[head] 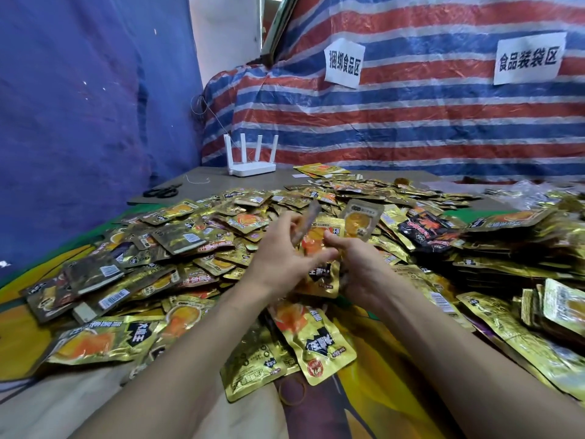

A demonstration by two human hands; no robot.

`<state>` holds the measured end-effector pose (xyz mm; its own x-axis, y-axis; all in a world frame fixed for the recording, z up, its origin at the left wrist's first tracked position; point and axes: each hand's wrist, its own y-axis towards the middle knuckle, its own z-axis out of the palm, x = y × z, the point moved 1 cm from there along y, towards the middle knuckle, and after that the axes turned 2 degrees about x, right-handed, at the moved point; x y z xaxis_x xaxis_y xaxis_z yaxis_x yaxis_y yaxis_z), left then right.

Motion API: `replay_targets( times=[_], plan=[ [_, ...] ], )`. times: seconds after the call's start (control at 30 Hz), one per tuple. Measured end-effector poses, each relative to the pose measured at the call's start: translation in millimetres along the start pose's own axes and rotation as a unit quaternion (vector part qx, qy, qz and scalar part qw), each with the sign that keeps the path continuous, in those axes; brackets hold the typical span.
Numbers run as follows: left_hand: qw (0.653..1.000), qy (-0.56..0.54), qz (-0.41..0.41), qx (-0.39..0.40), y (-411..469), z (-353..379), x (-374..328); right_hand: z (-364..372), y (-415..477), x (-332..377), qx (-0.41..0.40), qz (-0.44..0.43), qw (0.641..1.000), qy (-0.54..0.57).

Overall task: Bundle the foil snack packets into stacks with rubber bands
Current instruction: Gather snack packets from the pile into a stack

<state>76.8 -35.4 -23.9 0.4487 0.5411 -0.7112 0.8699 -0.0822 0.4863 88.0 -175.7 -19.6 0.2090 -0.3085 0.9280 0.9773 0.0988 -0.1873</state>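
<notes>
Small stack (pixel 317 240) is pinched between left hand (pixel 280 253) and right hand (pixel 361 269), above the pile (pixel 196 248) on the counter (pixel 209 179). Slick foil, edges not squared: packets could be fanned out and dropped. Band (pixel 292 391) lies nearer the body; one hand must be freed.

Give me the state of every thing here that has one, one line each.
held packets, upright between both hands, no band visible
left hand, grips the held packets
right hand, grips the held packets
packet pile, loose, unbundled
rubber band, lying slack, unused
scissors, closed, lying flat
router, four antennas upright
</notes>
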Motion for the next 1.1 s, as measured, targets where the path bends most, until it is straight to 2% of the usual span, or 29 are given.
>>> replay_targets(
  times=[0.07, 0.17, 0.3, 0.47, 0.7, 0.8, 0.87, 0.93, 1.0, 1.1],
  plan=[
    [0.999, 0.038, -0.016, -0.013, 1, 7, 1, 2, -2, -2, 0.025, 0.022, 0.999, 0.012],
    [0.998, 0.007, -0.048, -0.036, 3, 3, 4, 4, -4, -3, 0.049, 0.018, 0.998, 0.031],
    [0.996, -0.040, -0.071, -0.032, 3, 1, 2, 7, -2, -5, 0.075, -0.008, 0.997, 0.003],
    [0.986, -0.057, -0.122, -0.094, 12, -17, 9, 2, -1, -4, 0.089, -0.005, 0.996, -0.001],
    [0.973, 0.044, -0.189, -0.125, 16, -31, 22, 6, -2, -3, -0.001, -0.098, 0.995, -0.013],
    [0.967, 0.096, -0.136, -0.191, 14, -31, 17, 9, -3, -3, -0.012, -0.135, 0.991, 0.006],
    [0.968, 0.075, -0.083, -0.226, 12, -32, 8, 11, -3, -2, -0.004, -0.149, 0.988, 0.028],
    [0.976, -0.029, -0.065, -0.208, 9, -24, 0, 15, -4, -2, 0.012, -0.154, 0.986, 0.055],
    [0.974, -0.142, -0.090, -0.149, 5, -11, -9, 19, -8, -4, 0.021, -0.138, 0.986, 0.087],
    [0.986, -0.118, -0.088, -0.078, -2, 9, -14, 21, -9, -7, 0.071, -0.109, 0.984, 0.125]
  ],
)
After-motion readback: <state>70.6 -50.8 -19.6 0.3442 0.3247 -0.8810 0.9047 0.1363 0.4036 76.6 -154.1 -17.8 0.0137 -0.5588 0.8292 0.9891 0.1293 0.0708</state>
